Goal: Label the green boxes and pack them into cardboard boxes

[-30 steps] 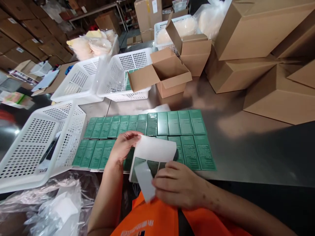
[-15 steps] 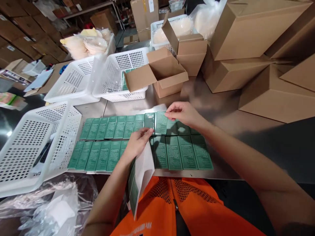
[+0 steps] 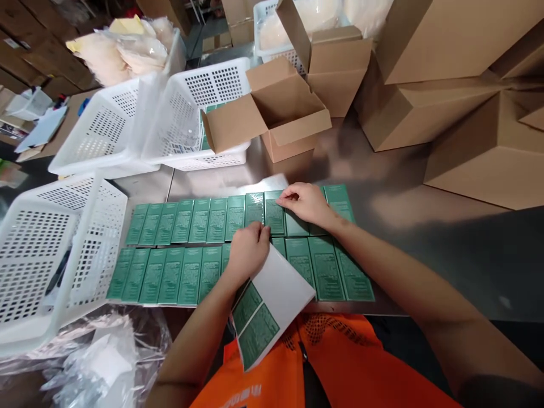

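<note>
Two rows of slim green boxes [image 3: 210, 221] lie side by side along the steel table, with fine print on their upper faces. My left hand [image 3: 249, 249] is closed on a white sheet of green stickers [image 3: 284, 272], which hangs over the front row and the table's edge. Over the back row, my right hand [image 3: 308, 204] has thumb and forefinger pinched at the upper right of a green sticker [image 3: 274, 214] that lies on one box. Whether a corner of it is between those fingertips is hidden. Several boxes are partly covered by my hands and the sheet.
White plastic baskets [image 3: 97, 221] stand at the left and behind the rows. An open cardboard carton [image 3: 293, 147] overlaps one basket. Larger cartons [image 3: 442, 130] are stacked at the right. Clear plastic wrapping [image 3: 106, 362] lies at the lower left.
The sticker under my right hand now lies flat against the box, and my right hand has shifted slightly left. The sticker sheet has swung right, showing more of its white face.
</note>
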Motion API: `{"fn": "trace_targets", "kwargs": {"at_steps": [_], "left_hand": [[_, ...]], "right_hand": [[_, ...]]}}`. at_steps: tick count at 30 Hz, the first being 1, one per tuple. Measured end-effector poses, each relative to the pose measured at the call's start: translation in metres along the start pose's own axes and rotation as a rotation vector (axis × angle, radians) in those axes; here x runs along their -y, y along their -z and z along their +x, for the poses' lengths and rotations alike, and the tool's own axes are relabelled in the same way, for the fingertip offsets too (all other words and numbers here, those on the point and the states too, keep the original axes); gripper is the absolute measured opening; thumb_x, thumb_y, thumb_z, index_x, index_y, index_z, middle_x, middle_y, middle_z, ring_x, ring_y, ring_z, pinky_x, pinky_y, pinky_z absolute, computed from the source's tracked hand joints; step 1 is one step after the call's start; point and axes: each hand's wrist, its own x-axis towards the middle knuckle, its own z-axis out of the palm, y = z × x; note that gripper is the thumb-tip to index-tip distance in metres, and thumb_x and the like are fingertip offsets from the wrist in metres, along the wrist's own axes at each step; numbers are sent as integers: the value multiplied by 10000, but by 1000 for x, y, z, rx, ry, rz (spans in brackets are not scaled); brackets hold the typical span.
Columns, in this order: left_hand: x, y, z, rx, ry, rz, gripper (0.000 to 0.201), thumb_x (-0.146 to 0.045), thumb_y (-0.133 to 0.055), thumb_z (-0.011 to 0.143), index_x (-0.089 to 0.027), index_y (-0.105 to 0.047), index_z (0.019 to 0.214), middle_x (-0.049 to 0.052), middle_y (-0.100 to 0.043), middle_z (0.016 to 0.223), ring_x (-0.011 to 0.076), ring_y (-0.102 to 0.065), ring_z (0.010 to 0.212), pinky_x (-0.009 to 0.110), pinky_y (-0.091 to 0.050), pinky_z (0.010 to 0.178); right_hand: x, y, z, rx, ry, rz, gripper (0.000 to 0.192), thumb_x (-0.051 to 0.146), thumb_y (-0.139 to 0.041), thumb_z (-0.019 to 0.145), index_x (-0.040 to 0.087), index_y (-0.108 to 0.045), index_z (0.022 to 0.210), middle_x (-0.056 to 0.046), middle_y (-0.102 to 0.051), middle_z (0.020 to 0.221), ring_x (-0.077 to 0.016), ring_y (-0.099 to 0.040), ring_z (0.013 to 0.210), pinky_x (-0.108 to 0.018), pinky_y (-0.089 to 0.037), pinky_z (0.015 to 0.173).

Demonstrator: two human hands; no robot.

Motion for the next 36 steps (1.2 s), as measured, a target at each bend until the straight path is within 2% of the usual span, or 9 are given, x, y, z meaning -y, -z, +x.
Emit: {"fn": "trace_targets", "kwargs": {"at_steps": [6, 17, 19, 23, 25, 27, 31, 33, 36], "left_hand": [[-4, -2, 2, 49, 29, 204, 291, -330, -455, 963, -215, -603, 740, 39, -626, 641, 217, -574, 647, 312, -260, 608], [-4, -2, 6, 85, 8, 263, 297, -348, -467, 961, -211, -661, 783, 71, -698, 714, 241, -632, 691, 310, -281, 602], [-4, -3, 6, 81, 2, 282, 288, -343, -470, 959, -210, -676, 808, 83, -712, 742, 247, -642, 703, 311, -280, 600], [-5, -2, 4, 66, 9, 252, 291, -358, -484, 951, -209, -678, 792, 77, -707, 731, 238, -629, 684, 307, -274, 592], [-3, 2, 0, 51, -5, 190, 286, -371, -508, 940, -213, -673, 769, 50, -677, 676, 219, -602, 647, 301, -278, 592], [2, 9, -7, -18, -18, 87, 296, -403, -516, 938, -216, -681, 780, 13, -624, 600, 191, -562, 592, 289, -298, 593], [17, 29, -27, -340, 41, -155, 374, -510, -503, 929, -208, -713, 862, -17, -595, 565, 160, -529, 545, 264, -349, 583], [23, 40, -37, -464, 74, -225, 383, -522, -515, 914, -202, -721, 877, -6, -641, 624, 161, -551, 580, 259, -365, 588], [26, 50, -49, -549, 94, -257, 361, -502, -527, 906, -202, -725, 875, -2, -669, 671, 158, -553, 601, 256, -369, 589]], "right_hand": [[-4, -6, -1, -8, 19, -28, 59, 217, -751, 794, 166, -760, 768, -34, -697, 794, -144, -606, 678, -275, -453, 687], [-6, -9, -2, 0, 35, -53, 108, 213, -713, 814, 192, -686, 711, -32, -660, 785, -166, -590, 694, -304, -450, 714], [-8, -11, -2, -31, 23, -74, 98, 234, -735, 794, 194, -657, 753, -32, -650, 799, -173, -591, 700, -308, -450, 711], [-6, -15, 0, -90, -9, -142, 279, 307, -775, 764, 195, -598, 947, -47, -646, 865, -214, -604, 764, -324, -452, 720], [-2, -16, 0, -77, -6, -213, 301, 348, -747, 800, 187, -582, 993, -76, -647, 926, -243, -613, 826, -344, -457, 748], [2, -15, -2, -34, 12, -271, 375, 412, -744, 807, 177, -572, 1044, -105, -635, 1020, -266, -617, 867, -370, -466, 775], [2, -8, -16, 150, 99, -233, 645, 446, -865, 673, 181, -543, 1165, -131, -556, 1204, -291, -617, 977, -398, -491, 844], [-2, -1, -23, 240, 162, -166, 673, 383, -886, 651, 206, -533, 1197, -117, -531, 1239, -296, -590, 1081, -407, -486, 916], [-5, 7, -28, 341, 229, -116, 637, 296, -867, 679, 228, -533, 1218, -99, -535, 1242, -283, -561, 1147, -423, -460, 1000]]}}
